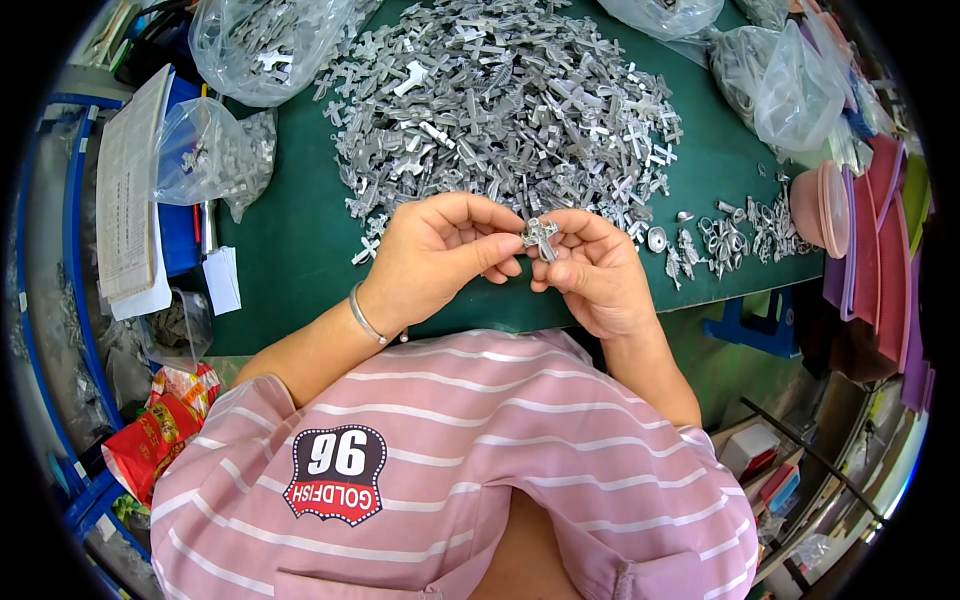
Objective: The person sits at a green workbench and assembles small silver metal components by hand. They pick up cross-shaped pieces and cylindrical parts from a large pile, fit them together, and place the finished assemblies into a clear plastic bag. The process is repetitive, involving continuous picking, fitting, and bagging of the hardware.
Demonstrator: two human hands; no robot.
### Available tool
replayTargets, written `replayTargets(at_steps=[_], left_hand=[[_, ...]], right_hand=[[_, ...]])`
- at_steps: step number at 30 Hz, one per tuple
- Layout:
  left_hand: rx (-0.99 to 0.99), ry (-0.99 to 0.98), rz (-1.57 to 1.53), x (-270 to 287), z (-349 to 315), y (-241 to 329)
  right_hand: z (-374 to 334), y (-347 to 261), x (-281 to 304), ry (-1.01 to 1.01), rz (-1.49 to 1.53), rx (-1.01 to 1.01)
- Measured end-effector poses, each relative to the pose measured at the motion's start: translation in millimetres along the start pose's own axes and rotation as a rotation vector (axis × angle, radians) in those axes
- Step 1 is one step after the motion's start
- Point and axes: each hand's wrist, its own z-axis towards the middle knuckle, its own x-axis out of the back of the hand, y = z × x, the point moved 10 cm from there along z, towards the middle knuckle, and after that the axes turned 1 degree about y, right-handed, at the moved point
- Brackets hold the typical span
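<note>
Between my two hands, just above the near side of the green table, is a silver metal cross pendant (540, 236). My left hand (455, 240) pinches its left side between thumb and forefinger. The fingers of my right hand (592, 265) are curled about its right side, with the thumb low beside it. Right behind my hands a big heap of silver cross-shaped metal pieces (500, 110) spreads over the green tabletop (290, 250). A silver bangle (366, 315) circles my left wrist.
Small metal parts (725, 240) lie in little groups to the right, beside a pink round container (822, 208). Clear plastic bags of metal pieces (270, 45) stand at the far left and far right. A blue tray with papers (135, 195) is at the left, a red packet (155, 435) below it.
</note>
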Motion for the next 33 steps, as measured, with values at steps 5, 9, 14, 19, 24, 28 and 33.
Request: replayTargets(at_steps=[5, 9, 14, 19, 24, 28, 33], left_hand=[[0.045, 0.005, -0.021, 3, -1, -6], [0.156, 0.025, -0.191, 1, -2, -19], [0.376, -0.044, -0.541, -10, -9, -36], [0.372, -0.069, -0.656, -12, -9, -33], [0.355, -0.080, -0.728, -13, -8, -28], [0.328, -0.088, -0.773, -12, -9, -25], [0.266, -0.112, -0.696, -11, -8, -20]], right_hand=[[-2, 0, 4, 0.053, -0.019, -0.022], [-6, -13, 6, 0.146, -0.348, 0.156], [-25, -57, -56, 0.016, -1.343, 0.750], [-9, -83, -30, 0.318, -1.561, 0.835], [-1, -76, -26, 0.334, -1.461, 0.731], [-6, -85, -10, 0.397, -1.282, 0.720], [-14, -81, -36, 0.297, -1.429, 0.878]])
